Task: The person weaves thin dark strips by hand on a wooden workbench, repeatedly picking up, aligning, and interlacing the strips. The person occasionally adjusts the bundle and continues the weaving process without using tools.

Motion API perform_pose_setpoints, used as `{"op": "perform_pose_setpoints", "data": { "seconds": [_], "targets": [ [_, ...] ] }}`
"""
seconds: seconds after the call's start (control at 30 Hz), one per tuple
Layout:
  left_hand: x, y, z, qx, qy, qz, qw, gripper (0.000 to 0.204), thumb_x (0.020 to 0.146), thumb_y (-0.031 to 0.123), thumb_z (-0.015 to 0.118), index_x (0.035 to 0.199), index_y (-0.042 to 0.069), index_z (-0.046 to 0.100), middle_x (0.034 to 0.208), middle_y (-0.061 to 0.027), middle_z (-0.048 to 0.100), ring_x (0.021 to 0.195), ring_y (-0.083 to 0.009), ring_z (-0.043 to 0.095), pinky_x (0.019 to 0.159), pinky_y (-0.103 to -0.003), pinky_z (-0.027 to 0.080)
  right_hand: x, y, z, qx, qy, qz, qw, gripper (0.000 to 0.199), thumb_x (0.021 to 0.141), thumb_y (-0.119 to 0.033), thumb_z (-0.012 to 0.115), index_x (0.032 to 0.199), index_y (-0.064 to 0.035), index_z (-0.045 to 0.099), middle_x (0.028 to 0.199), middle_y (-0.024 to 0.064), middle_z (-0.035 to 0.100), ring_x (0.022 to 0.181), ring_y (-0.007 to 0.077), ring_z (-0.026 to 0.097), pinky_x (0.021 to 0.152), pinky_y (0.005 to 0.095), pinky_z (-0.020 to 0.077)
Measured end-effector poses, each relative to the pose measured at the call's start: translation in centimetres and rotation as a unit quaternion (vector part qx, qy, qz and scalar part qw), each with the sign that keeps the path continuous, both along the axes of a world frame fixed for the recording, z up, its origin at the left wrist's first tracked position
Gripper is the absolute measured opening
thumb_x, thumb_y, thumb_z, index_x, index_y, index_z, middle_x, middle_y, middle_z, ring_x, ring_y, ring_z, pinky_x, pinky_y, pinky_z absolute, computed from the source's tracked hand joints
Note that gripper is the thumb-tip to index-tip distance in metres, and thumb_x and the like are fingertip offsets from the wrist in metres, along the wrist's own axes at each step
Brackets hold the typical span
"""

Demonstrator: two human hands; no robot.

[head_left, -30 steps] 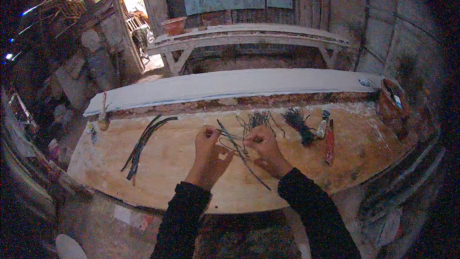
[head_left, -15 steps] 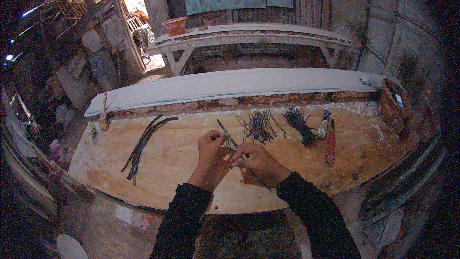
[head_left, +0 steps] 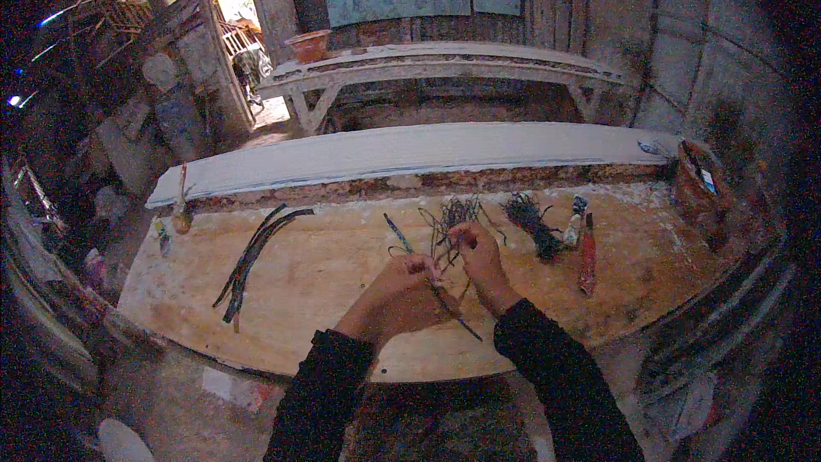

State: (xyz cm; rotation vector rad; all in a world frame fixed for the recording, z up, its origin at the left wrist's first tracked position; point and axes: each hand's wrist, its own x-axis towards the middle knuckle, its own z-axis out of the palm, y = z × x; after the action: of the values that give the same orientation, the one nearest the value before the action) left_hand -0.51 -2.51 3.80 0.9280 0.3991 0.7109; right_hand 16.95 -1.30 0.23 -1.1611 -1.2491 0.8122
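Observation:
My left hand (head_left: 404, 289) is closed around a long thin dark strip (head_left: 457, 312), which slants from beyond the fingers down toward the near edge of the board. A small loop of thin cord (head_left: 397, 250) stands out by its fingertips. Pinched fingers of my right hand (head_left: 481, 258) are raised a little farther off, in front of a loose heap of dark cords (head_left: 453, 211); whatever they grip is too small to make out. Off to the left, several dark flat strips (head_left: 255, 261) lie side by side on the wooden board (head_left: 316, 308).
Right of the heap lie a tied bundle of dark cords (head_left: 532, 224), a small whitish object (head_left: 573, 229) and a red-handled tool (head_left: 587, 261). A brown pot (head_left: 697, 180) stands at the far right. Behind runs a pale raised ledge (head_left: 410, 150); farther back is a long bench (head_left: 445, 67).
My hands have parted: the right has moved up and away toward the cord heap, while the left has turned and come slightly nearer, keeping the strip.

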Motion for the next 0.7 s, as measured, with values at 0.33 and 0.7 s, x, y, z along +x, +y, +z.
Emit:
{"op": "perform_pose_setpoints", "data": {
  "seconds": [0.33, 0.7],
  "targets": [
    [-0.5, 3.1, -4.3, 0.268, 0.161, 0.016, 0.95, 0.007, 0.085, 0.011, 0.065, 0.083, 0.005, 0.06, 0.079, 0.0043, 0.057, 0.077, -0.0054, 0.054, 0.072, -0.024, 0.043, 0.0, 1.3, -1.2, 0.008, -0.074, -0.009, 0.997, 0.014, 0.088, -0.015, 0.059, 0.091, -0.004, 0.067, 0.083, 0.0004, 0.057, 0.073, 0.0105, 0.051, 0.067, 0.0262, 0.0435],
    [-2.2, 6.2, -6.5, 0.173, 0.139, 0.363, 0.905, 0.012, 0.078, 0.008, 0.071, 0.078, 0.005, 0.059, 0.069, -0.0005, 0.054, 0.059, -0.0087, 0.048, 0.055, -0.025, 0.043, 0.3, -0.4, 1.1, -0.043, -0.025, 0.046, 0.998, 0.01, 0.081, -0.016, 0.067, 0.083, -0.0062, 0.064, 0.087, 0.0041, 0.057, 0.083, 0.0157, 0.056, 0.073, 0.0293, 0.0455]
  ]
}}
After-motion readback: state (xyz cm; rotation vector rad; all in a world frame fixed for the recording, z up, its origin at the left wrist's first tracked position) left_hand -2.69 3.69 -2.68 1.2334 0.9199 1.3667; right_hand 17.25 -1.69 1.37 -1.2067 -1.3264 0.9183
